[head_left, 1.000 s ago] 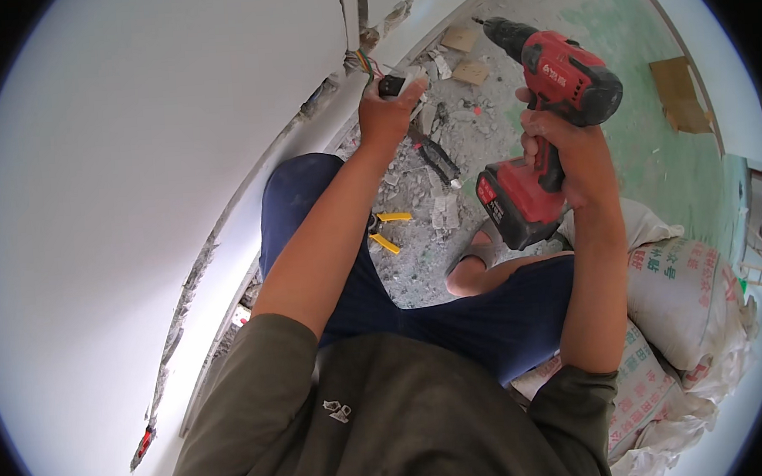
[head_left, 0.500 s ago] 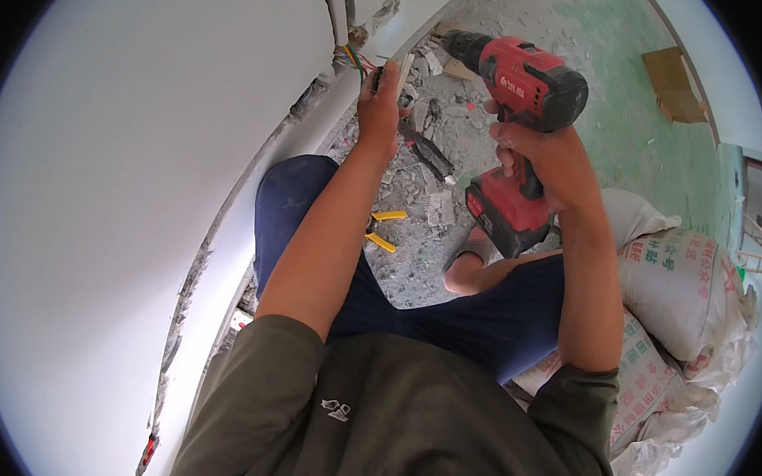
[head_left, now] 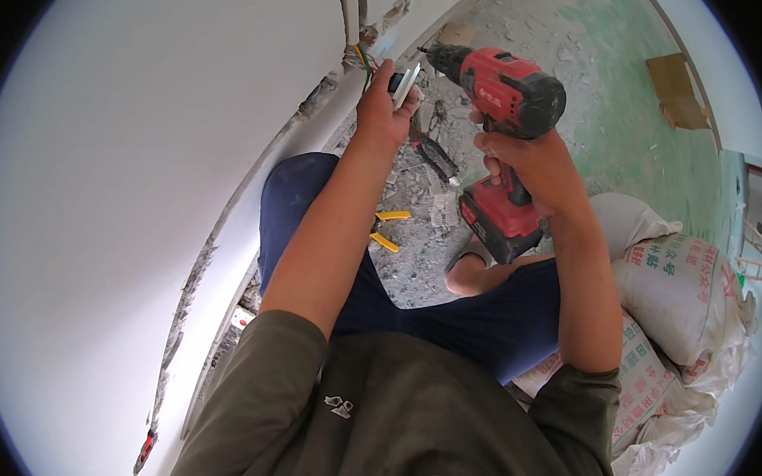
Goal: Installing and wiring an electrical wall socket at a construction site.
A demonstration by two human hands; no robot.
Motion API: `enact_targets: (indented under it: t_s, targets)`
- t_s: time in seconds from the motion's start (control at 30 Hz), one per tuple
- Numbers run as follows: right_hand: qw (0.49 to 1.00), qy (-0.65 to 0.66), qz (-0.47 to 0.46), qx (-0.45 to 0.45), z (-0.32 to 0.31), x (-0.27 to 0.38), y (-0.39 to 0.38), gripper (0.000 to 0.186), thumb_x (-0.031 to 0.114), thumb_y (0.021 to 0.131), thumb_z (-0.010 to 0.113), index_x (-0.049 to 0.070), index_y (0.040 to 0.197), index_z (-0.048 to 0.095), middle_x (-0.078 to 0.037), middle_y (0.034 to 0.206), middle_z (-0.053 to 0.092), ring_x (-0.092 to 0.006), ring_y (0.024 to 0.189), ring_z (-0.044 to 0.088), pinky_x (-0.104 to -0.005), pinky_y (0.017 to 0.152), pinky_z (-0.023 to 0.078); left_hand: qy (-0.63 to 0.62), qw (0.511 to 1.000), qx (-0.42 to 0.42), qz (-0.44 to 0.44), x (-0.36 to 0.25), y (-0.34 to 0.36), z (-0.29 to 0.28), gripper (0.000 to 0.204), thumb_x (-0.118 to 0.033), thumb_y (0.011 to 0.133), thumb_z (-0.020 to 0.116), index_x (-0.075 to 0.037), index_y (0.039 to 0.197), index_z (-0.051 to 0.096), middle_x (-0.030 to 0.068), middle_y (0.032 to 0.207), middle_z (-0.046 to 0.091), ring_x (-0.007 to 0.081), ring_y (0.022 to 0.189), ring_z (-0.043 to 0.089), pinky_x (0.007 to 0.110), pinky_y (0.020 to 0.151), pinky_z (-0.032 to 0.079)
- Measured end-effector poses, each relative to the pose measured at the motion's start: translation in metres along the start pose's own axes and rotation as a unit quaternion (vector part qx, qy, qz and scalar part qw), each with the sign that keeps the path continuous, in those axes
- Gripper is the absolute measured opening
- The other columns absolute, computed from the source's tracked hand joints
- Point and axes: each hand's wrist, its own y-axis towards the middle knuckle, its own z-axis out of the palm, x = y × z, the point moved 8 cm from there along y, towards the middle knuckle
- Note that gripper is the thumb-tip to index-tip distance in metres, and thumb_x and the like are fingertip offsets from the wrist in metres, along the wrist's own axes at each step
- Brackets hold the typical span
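Observation:
My left hand [head_left: 379, 111] grips a small fitting [head_left: 405, 85] with a white plate edge and a black body, just beside coloured wires [head_left: 361, 60] coming from a chase in the wall. My right hand [head_left: 525, 170] is closed round the handle of a red and black cordless drill [head_left: 516, 90]. The drill points left, its bit [head_left: 424, 50] above and slightly right of the fitting; I cannot tell if they touch. Below my left hand, black-handled pliers [head_left: 435, 158] lie in the rubble, and a yellow-handled tool [head_left: 391, 215] lies by my left leg.
The white wall [head_left: 135, 209] with a long chipped groove runs along my left. White woven sacks [head_left: 668, 295] are piled at my right. A cardboard piece [head_left: 668, 81] stands by the far right wall. Plaster rubble [head_left: 435, 261] covers the floor between my legs, near my sandalled foot [head_left: 463, 275].
The drill and my right hand have moved left, toward the fitting. My left hand has turned the fitting, so its white edge now faces the drill.

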Motion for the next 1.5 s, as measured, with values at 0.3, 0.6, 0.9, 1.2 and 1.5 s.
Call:
enact_targets:
  t_s: [0.3,0.6,0.9,1.2,1.5]
  targets:
    - [0.999,-0.05,-0.002,-0.022,-0.003,0.003,0.001,0.032,0.0,0.077,0.065,-0.002,0.109,0.061,-0.003,0.072,0.057,-0.0109,0.055,0.053,-0.026,0.049,0.042,0.01,1.0,0.022,-0.004,0.005,-0.014,0.004,0.034,-0.033,0.084,0.077,-0.012,0.104,0.059,0.0038,0.089,0.061,0.018,0.073,0.059,0.027,0.056,0.048]
    - [0.997,-0.033,-0.004,-0.075,-0.028,0.008,0.0,0.02,0.004,0.079,0.068,0.0,0.098,0.063,-0.003,0.067,0.057,-0.0116,0.051,0.052,-0.0275,0.048,0.042,0.003,1.0,-0.011,0.006,0.004,-0.015,-0.004,0.041,-0.038,0.082,0.078,-0.011,0.105,0.058,0.0043,0.09,0.058,0.0193,0.077,0.062,0.033,0.063,0.056]
    - [0.979,0.072,-0.082,-0.174,-0.081,0.018,-0.013,0.035,0.004,0.077,0.068,-0.005,0.11,0.06,-0.006,0.076,0.061,-0.0146,0.064,0.059,-0.0301,0.061,0.049,0.02,0.999,-0.027,0.013,0.014,-0.023,0.01,0.038,-0.04,0.088,0.071,-0.011,0.109,0.057,0.006,0.09,0.059,0.0165,0.074,0.06,0.031,0.06,0.055]
    - [0.955,0.053,-0.095,-0.275,-0.151,0.01,-0.064,0.044,0.003,0.081,0.064,-0.004,0.122,0.051,-0.008,0.087,0.061,-0.0181,0.073,0.06,-0.0339,0.067,0.051,-0.062,0.995,-0.054,0.058,0.018,-0.008,0.016,0.03,-0.029,0.09,0.069,-0.012,0.109,0.053,0.0051,0.092,0.061,0.0177,0.075,0.061,0.033,0.065,0.055]
    - [0.936,0.189,-0.145,-0.258,-0.104,0.012,-0.068,0.047,0.001,0.082,0.06,-0.006,0.126,0.047,-0.011,0.089,0.059,-0.021,0.078,0.059,-0.0359,0.072,0.051,-0.067,0.993,-0.056,0.082,0.008,0.001,0.019,0.03,-0.026,0.091,0.068,-0.01,0.113,0.056,0.0077,0.102,0.06,0.0191,0.087,0.061,0.038,0.081,0.058]
